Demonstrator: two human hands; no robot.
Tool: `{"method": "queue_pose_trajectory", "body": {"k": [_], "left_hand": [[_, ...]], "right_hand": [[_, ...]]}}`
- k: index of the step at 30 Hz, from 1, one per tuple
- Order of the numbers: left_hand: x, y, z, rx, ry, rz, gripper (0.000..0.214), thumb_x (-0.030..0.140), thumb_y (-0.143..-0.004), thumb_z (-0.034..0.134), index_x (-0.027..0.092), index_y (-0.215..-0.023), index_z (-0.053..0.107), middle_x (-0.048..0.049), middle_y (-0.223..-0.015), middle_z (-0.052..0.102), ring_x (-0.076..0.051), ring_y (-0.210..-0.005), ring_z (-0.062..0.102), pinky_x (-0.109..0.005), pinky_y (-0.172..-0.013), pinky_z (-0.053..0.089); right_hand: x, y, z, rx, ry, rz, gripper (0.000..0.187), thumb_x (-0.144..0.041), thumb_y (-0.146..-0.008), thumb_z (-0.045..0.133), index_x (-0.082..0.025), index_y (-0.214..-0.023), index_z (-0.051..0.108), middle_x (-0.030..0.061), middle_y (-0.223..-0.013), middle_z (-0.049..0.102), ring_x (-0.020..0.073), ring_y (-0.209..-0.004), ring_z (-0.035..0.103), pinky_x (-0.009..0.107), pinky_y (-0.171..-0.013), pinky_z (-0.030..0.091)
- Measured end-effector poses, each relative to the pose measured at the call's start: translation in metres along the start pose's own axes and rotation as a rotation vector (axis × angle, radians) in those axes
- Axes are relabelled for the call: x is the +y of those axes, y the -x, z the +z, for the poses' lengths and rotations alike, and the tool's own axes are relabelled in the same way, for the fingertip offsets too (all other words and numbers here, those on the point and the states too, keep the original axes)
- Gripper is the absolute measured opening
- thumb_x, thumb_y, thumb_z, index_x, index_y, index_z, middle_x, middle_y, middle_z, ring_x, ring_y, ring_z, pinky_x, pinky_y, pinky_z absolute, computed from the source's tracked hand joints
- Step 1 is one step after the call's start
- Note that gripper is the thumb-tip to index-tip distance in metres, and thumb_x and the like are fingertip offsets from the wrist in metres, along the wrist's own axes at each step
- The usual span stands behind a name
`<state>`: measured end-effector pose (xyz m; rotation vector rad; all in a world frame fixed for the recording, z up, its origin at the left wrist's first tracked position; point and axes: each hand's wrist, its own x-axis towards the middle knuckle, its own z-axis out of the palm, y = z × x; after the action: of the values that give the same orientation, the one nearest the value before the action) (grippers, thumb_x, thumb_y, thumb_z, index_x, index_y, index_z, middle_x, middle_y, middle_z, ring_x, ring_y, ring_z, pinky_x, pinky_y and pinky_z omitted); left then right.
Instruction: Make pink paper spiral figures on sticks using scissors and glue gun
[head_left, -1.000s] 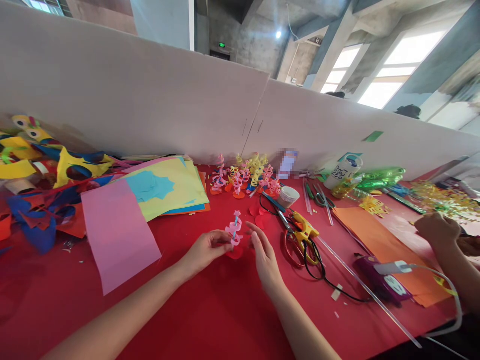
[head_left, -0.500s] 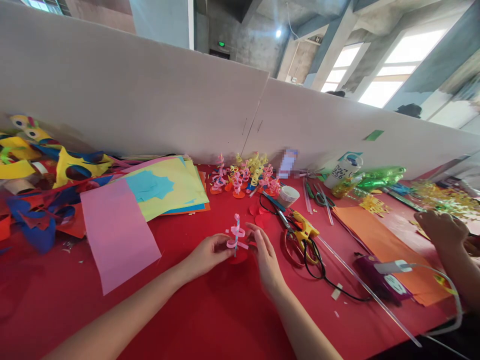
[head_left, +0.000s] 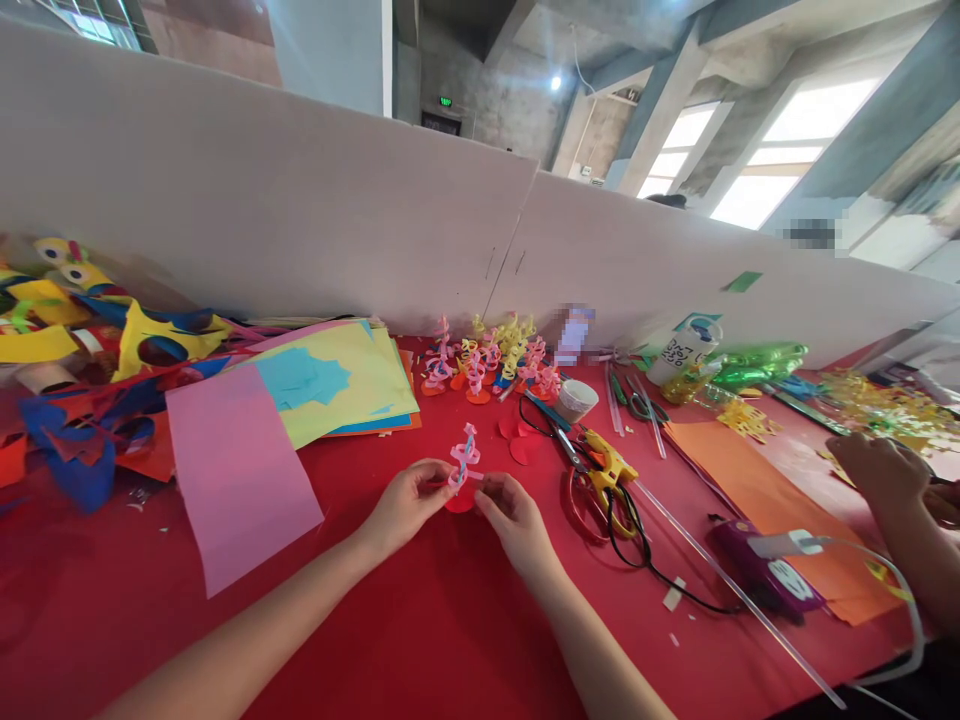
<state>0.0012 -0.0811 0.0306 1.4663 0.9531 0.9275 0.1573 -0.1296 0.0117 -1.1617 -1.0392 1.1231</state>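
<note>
A small pink paper spiral [head_left: 465, 452] winds round a thin blue-and-white stem on a round red paper base [head_left: 460, 505]. It stands a little tilted in front of me. My left hand [head_left: 409, 505] pinches its lower left side with thumb and fingers. From the right, my right hand [head_left: 517, 520] has its thumb and fingertips closed at the loose end of the lowest pink curl; the exact contact is partly hidden. Behind it lie loose red paper discs [head_left: 520, 445]. Similar pink and yellow paper spirals [head_left: 514, 345] stand in a group by the white partition.
Scissors [head_left: 574, 455], a yellow glue gun [head_left: 609, 460] with a black cord and a paper cup [head_left: 577, 400] sit to the right. Coloured sheets [head_left: 244, 480] lie left. Beyond a clear rod [head_left: 720, 565] and orange paper [head_left: 757, 500], another person's hand [head_left: 885, 470] shows.
My right hand's raised, spread fingers have come down and closed by the spiral's lower curl. The spiral has shifted slightly left and now leans, with my left hand still at it.
</note>
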Motion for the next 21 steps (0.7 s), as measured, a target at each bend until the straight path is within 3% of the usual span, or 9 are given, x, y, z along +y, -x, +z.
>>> {"method": "queue_pose_trajectory", "body": {"k": [7, 13, 17, 21], "left_hand": [[-0.011, -0.001, -0.003, 0.029, 0.052, 0.019, 0.023, 0.038, -0.070, 0.066, 0.017, -0.079, 0.063, -0.0068, -0.095, 0.062, -0.022, -0.092, 0.059, -0.033, -0.084, 0.047], [-0.011, -0.001, -0.005, 0.071, 0.120, 0.037, 0.027, 0.041, -0.068, 0.068, 0.018, -0.081, 0.066, -0.0067, -0.096, 0.062, -0.023, -0.095, 0.059, -0.035, -0.087, 0.046], [-0.008, 0.000, -0.005, 0.135, 0.331, -0.057, 0.036, 0.047, -0.073, 0.063, 0.020, -0.095, 0.063, -0.0049, -0.093, 0.063, -0.022, -0.093, 0.061, -0.036, -0.088, 0.046], [-0.010, 0.001, -0.005, 0.117, 0.539, -0.128, 0.037, 0.050, -0.076, 0.059, 0.019, -0.096, 0.061, -0.0029, -0.084, 0.060, -0.022, -0.089, 0.063, -0.036, -0.087, 0.046]], "right_hand": [[-0.004, -0.003, 0.000, -0.040, 0.002, 0.097, 0.032, -0.049, -0.065, 0.069, -0.018, -0.074, 0.068, 0.0026, -0.064, 0.064, 0.0167, -0.059, 0.058, 0.030, -0.060, 0.047], [-0.011, -0.016, -0.002, -0.043, 0.101, 0.166, 0.032, -0.045, -0.053, 0.078, -0.016, -0.065, 0.068, 0.0008, -0.054, 0.063, 0.0145, -0.051, 0.056, 0.027, -0.054, 0.044], [-0.040, -0.048, -0.009, -0.092, 0.158, 0.196, 0.033, -0.040, -0.050, 0.080, -0.015, -0.068, 0.068, 0.0016, -0.062, 0.067, 0.0127, -0.055, 0.058, 0.025, -0.057, 0.046], [-0.087, -0.107, -0.001, -0.112, 0.323, 0.042, 0.029, -0.037, -0.059, 0.075, -0.015, -0.077, 0.069, 0.0026, -0.070, 0.069, 0.0122, -0.059, 0.061, 0.024, -0.058, 0.048]]}}
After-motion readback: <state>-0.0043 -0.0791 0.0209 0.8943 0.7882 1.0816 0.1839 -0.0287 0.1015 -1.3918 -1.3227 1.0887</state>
